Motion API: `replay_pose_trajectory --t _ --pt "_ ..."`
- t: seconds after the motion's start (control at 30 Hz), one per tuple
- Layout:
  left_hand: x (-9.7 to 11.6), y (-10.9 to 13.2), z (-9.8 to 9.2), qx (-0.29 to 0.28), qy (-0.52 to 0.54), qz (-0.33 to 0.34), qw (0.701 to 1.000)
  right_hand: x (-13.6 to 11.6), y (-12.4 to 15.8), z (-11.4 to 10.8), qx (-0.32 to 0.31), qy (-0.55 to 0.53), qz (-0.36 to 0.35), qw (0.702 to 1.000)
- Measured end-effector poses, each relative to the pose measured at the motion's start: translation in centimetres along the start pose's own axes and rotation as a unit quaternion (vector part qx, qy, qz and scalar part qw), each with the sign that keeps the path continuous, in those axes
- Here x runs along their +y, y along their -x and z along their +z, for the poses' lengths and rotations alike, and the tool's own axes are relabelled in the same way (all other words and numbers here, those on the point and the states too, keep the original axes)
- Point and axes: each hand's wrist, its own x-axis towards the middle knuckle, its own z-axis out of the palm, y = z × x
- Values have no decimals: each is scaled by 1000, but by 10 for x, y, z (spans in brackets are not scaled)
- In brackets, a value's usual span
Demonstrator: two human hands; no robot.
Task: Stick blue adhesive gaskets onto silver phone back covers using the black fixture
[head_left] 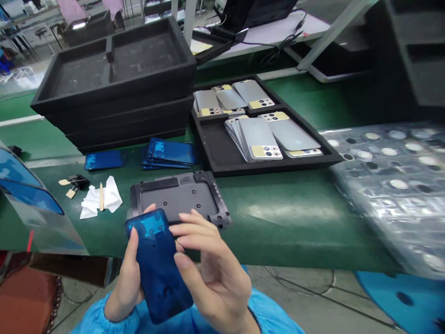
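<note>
Holding blue panel (162, 273) in fingers of left hand (125, 273) before black fixture (179, 199), with right hand (220, 273) at panel edge, grip unclear; apparently at edge-handling step, next calling for steady left support.

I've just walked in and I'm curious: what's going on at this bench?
Someone in blue sleeves holds a blue phone-shaped panel in the left hand, with the right hand open beside its edge. Just beyond, a black fixture lies on the green bench. Behind it are stacked blue panels, and a black tray farther right holds silver panels.
</note>
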Motion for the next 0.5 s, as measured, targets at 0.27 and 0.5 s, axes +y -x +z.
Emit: replay_pose_trajectory --t 0.27,0.5 --pt "-22 11 -17 -36 -136 63 988 4 -16 1 -67 84 28 994" --pt "-20 25 -36 -53 -158 19 986 7 -17 -7 -34 10 52 998"
